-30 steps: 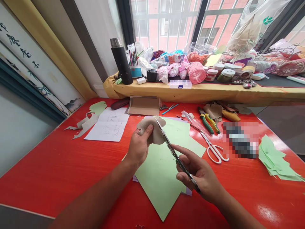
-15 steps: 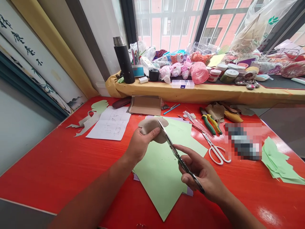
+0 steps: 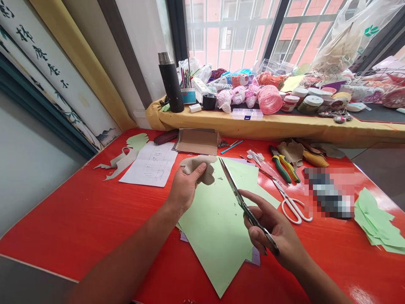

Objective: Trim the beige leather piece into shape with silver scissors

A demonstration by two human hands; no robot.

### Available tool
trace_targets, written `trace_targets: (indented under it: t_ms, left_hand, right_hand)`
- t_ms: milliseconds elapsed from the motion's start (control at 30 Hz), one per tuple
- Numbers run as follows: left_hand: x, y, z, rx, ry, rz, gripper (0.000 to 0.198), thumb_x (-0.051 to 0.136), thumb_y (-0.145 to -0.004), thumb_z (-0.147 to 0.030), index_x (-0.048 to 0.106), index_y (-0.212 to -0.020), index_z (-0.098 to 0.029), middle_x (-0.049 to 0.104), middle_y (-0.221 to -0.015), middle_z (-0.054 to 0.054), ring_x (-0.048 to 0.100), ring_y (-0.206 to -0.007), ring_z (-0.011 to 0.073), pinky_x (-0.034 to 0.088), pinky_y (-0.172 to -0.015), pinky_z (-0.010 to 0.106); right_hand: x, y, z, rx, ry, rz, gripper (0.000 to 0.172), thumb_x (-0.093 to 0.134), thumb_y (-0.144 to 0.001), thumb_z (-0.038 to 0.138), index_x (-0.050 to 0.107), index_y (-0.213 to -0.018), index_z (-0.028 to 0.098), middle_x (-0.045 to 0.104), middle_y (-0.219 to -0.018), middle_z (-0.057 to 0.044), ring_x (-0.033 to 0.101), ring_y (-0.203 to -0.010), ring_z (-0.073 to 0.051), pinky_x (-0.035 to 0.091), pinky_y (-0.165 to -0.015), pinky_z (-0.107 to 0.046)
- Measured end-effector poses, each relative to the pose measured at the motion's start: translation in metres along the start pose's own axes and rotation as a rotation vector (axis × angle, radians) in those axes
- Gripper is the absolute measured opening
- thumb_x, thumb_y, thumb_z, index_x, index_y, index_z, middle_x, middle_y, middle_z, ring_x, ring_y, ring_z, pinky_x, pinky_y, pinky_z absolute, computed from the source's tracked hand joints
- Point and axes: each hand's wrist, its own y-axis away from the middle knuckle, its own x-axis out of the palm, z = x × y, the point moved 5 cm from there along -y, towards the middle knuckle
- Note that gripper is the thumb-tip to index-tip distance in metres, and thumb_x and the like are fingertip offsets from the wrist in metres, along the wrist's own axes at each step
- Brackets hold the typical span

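My left hand (image 3: 185, 188) pinches a small beige leather-like piece (image 3: 207, 174) with a rounded, lobed edge, thumb on top. In my right hand (image 3: 272, 230) are dark-handled scissors (image 3: 236, 190), their blades slightly parted and pointing up and left. The blade tips are just right of the beige piece, apart from it. Below both hands lies a light green sheet (image 3: 218, 240) over purple paper, with a few tiny scraps on it.
White-handled scissors (image 3: 292, 207), green-yellow pliers (image 3: 284, 166) and green cut papers (image 3: 376, 221) lie to the right. At the left are a drawn-on white sheet (image 3: 148, 166) and beige offcuts (image 3: 122, 162). A black flask (image 3: 171, 84) stands on the crowded ledge behind.
The scissors have come away from the beige piece, which is tilted differently in my left hand. Small scraps now show on the green sheet beneath. The whole view has shifted slightly.
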Motion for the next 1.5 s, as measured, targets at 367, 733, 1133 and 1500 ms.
trace_targets:
  t_ms: [367,733,1133,1500]
  left_hand:
    - [0.004,-0.005,0.000,-0.074,0.096,0.136,0.031,0.091,-0.083,-0.042,0.073,-0.082,-0.017,0.060,-0.069,-0.001,0.052,-0.063,0.0106,0.044,-0.061,0.025]
    - [0.002,-0.012,0.005,-0.207,0.148,0.281,0.030,0.090,-0.083,-0.036,0.066,-0.082,-0.017,0.043,-0.061,-0.005,0.036,-0.051,0.0068,0.029,-0.048,0.020]
    - [0.000,-0.011,0.002,-0.248,0.005,0.387,0.032,0.081,-0.086,-0.034,0.058,-0.069,-0.019,0.040,-0.056,-0.005,0.031,-0.048,0.0070,0.022,-0.048,0.024]
    - [-0.003,-0.011,0.000,-0.276,0.392,0.226,0.039,0.087,-0.084,-0.039,0.078,-0.115,-0.017,0.079,-0.112,0.011,0.073,-0.095,0.0228,0.059,-0.081,0.033]
  right_hand:
    - [0.003,0.002,-0.006,0.046,-0.023,0.088,0.082,0.088,-0.088,0.058,0.059,-0.158,0.027,0.048,-0.074,0.006,0.037,-0.049,-0.009,0.035,-0.039,-0.021]
    - [0.012,0.006,-0.008,0.155,-0.095,0.182,0.084,0.092,-0.083,0.061,0.063,-0.154,0.028,0.049,-0.072,0.007,0.041,-0.047,-0.008,0.032,-0.043,-0.022]
    - [0.007,0.005,-0.012,0.160,-0.075,0.136,0.084,0.089,-0.085,0.060,0.059,-0.158,0.028,0.049,-0.075,0.006,0.041,-0.048,-0.010,0.038,-0.042,-0.024]
    - [0.002,0.003,-0.004,0.041,0.000,0.010,0.072,0.086,-0.092,0.052,0.062,-0.156,0.029,0.045,-0.076,0.005,0.036,-0.050,-0.009,0.028,-0.040,-0.021]
